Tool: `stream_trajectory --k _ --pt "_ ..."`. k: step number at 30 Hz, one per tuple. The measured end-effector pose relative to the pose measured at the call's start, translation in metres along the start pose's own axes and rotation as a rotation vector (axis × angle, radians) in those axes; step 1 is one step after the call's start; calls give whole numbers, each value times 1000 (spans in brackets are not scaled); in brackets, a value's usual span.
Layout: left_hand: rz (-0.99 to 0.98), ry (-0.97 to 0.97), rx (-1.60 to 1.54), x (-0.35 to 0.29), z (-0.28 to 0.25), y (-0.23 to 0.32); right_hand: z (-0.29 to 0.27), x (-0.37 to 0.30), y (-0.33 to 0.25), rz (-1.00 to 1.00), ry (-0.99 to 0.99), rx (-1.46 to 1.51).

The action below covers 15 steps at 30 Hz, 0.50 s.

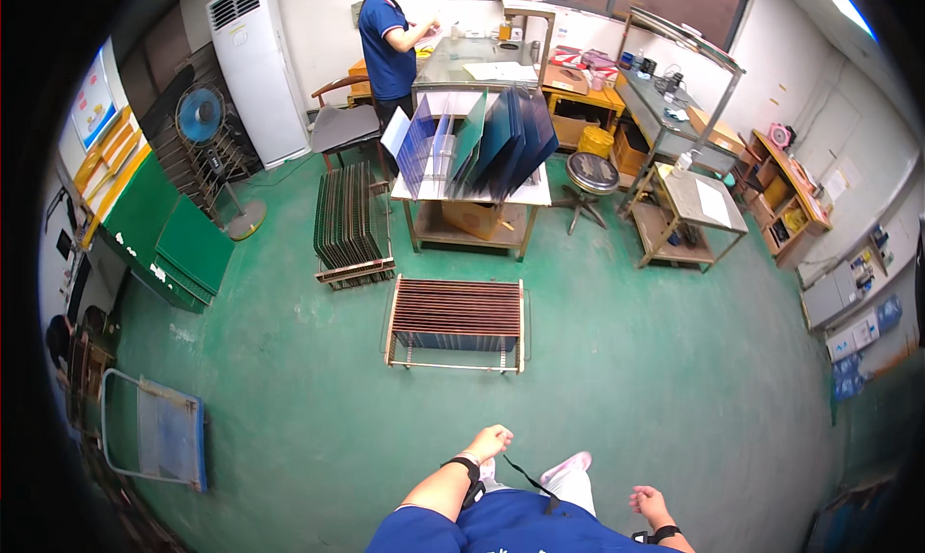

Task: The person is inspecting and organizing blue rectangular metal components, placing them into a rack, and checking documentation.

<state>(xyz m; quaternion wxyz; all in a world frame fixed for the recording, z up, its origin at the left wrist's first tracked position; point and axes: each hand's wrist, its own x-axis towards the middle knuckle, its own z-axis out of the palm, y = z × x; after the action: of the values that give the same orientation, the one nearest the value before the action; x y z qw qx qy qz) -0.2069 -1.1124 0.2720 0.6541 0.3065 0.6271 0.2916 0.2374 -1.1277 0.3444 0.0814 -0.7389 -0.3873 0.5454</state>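
Note:
My left hand is in front of my body with its fingers curled in; whatever it may hold is hidden. A black cord runs from beside that hand to my blue shirt. Lower on the right hangs my right hand, its fingers loosely bent and partly apart, with nothing seen in it. Nearest ahead of both hands, a metal rack stands on the green floor, filled with thin, dark reddish-brown-edged panels. Neither hand touches it.
Behind is a second panel-filled rack, left of a white table bearing upright blue and green sheets. A person stands at the far workbench. A blue trolley, fan, stool and small metal table stand around.

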Motion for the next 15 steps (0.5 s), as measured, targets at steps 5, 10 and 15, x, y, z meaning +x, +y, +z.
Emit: stream_trajectory --k 5,10,15 --pt "-159 -643 513 43 42 45 -52 95 -17 48 -282 -146" --pt "-228 -609 585 105 109 27 -127 191 -92 7 -367 -274" --pt "57 -607 627 144 175 140 -230 300 -164 -29 -210 -348"
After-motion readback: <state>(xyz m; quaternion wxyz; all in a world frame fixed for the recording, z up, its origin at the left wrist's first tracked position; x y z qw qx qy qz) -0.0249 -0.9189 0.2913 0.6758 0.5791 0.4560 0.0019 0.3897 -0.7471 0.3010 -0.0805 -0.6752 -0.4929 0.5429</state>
